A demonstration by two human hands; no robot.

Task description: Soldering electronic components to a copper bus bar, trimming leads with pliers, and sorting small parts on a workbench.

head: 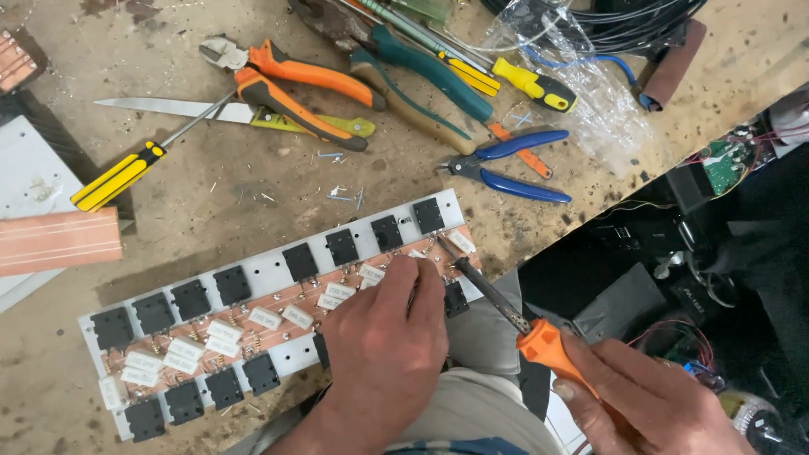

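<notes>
R hand (649, 400) grips soldering iron (506, 307), tip on board (261, 316).

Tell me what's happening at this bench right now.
A person is working on a long board lined with black square components and white blocks along a copper strip. The left hand presses fingertips on the board's right end, while the right hand holds an orange-handled soldering iron, its tip at that same spot. Pliers, cutters and screwdrivers lie scattered on the wooden bench behind.
</notes>
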